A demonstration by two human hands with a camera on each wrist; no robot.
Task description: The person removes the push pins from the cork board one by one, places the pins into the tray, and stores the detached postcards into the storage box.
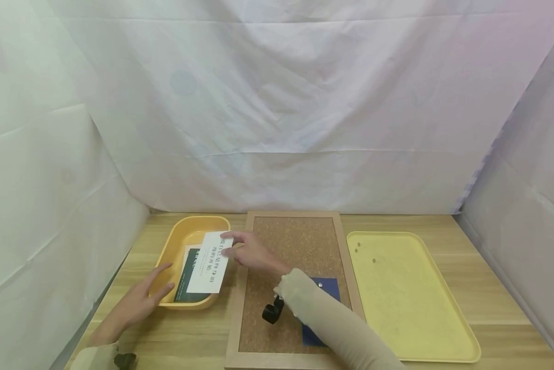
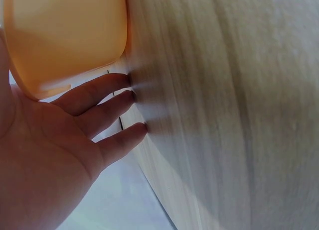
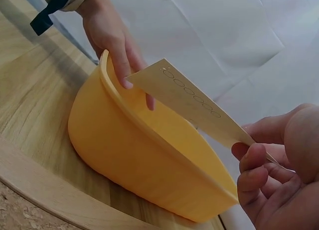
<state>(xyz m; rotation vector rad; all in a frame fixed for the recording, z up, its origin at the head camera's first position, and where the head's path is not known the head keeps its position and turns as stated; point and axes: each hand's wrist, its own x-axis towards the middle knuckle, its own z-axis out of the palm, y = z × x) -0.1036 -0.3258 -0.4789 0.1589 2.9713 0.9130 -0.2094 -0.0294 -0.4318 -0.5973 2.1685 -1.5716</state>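
Note:
My right hand [image 1: 254, 253] pinches a white card [image 1: 209, 267] by its edge, between thumb and fingers. Dark characters are printed on the card's upper face; a row of small ovals shows on its other face [image 3: 187, 95] in the right wrist view. The card is over a deep yellow plastic basin [image 1: 194, 307], in which a dark green card [image 1: 182, 288] and a paler one lie. At the basin's near left rim is my left hand [image 1: 133, 304], thumb and forefinger over the inside. Its other fingers [image 2: 107, 110] reach out loosely outside, their tips by the wooden table.
A framed cork board [image 1: 295, 246] lies beside the basin, with a blue card [image 1: 325, 290] on it, a shiny pin at its top. My right forearm covers part of that card. A yellow tray [image 1: 411, 298] farther right holds several tiny objects. White cloth [image 1: 295, 103] encloses the table.

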